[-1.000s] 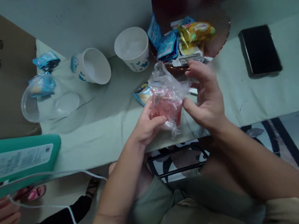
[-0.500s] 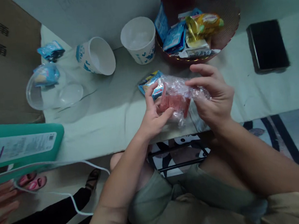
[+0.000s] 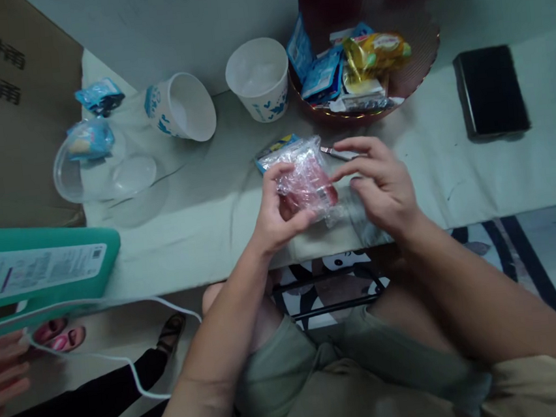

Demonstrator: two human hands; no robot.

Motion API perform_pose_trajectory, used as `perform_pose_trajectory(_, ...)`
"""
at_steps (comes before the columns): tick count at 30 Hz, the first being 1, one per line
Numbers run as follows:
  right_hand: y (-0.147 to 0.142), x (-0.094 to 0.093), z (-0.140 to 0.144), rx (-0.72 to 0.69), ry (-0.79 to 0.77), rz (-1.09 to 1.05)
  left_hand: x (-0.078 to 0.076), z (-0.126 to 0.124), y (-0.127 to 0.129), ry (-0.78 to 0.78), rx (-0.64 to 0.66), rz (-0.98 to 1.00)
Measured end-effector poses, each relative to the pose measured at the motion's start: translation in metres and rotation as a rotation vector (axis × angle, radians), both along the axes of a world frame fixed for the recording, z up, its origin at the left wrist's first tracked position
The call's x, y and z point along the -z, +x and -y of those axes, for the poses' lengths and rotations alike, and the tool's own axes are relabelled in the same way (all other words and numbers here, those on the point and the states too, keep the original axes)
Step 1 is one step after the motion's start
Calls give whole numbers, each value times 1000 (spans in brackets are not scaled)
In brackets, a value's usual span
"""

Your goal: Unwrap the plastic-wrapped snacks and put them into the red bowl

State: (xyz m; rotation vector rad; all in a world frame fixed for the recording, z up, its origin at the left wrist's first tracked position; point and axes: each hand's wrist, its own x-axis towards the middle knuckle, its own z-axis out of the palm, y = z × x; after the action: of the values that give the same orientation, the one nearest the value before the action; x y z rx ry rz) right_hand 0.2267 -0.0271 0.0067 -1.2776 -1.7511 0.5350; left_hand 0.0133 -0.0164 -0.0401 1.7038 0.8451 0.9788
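- Over the near edge of the table (image 3: 202, 242), the left hand (image 3: 279, 218) has its fingers curled around a crinkled clear plastic bag (image 3: 304, 176) with something reddish-pink inside; what the pink thing is I cannot tell.
- Just beside it, the right hand (image 3: 384, 188) pinches the bag's right side, thumb and forefinger narrowed on the plastic and the other fingers loosely bent.
- Under the bag, a blue and yellow snack packet (image 3: 272, 151) lies flat on the table, partly hidden.
- Toward the far edge stands an upright white paper cup (image 3: 259, 82) with blue print; its inside looks pale, contents unclear.
- Left of it, a second paper cup (image 3: 184, 107) lies tipped on its side, mouth facing this way.
- At the far left corner, a clear plastic tub (image 3: 102, 170) lies on its side with a blue wrapped snack (image 3: 88, 138) in it; another blue wrapper (image 3: 100, 96) sits just behind.
- A dark red bowl (image 3: 413, 58) at the far edge holds a heap of blue and yellow snack packets (image 3: 343, 71).
- A black phone (image 3: 490, 91) lies well apart to the right.
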Motion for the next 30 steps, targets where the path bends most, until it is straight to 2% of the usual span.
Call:
perform_pose_trajectory(2, 13, -1, -3, 115, -49, 135, -3, 0, -1, 6, -18, 12)
perform_pose_trajectory(5, 29, 8, -6, 255, -174, 386, -6, -1, -4, 2, -63, -33)
perform_pose_trajectory(7, 35, 16, -8, 288, -243, 505, -9, -3, -9, -7, -70, -73)
perform_pose_trajectory(10, 40, 21, -10, 280, -273, 560, -12, -7, -18, 15, -25, -87)
perform_pose_trajectory(14, 43, 12, -9, 281, -267, 424, -18, -8, -28, -6, 105, -106)
perform_pose_trajectory(17, 44, 0, -5, 299, -248, 154, -24, -7, -32, -42, 146, -131)
perform_pose_trajectory(20, 40, -12, 0, 92, -192, -125, -33, -4, -34, -120, 217, -128)
perform_pose_trajectory(22, 35, -19, 2, -88, -194, -194, -40, -2, -34, -184, 310, -166)
perform_pose_trajectory(25, 27, -24, 4, -215, -339, -199, -48, -1, -33, -249, 434, -260)
perform_pose_trajectory(27, 22, -22, 3, -159, -472, -230, -52, -1, -33, -281, 463, -287)
perform_pose_trajectory(30, 19, -13, -1, 37, -607, -379, -54, -2, -33, -306, 461, -300)
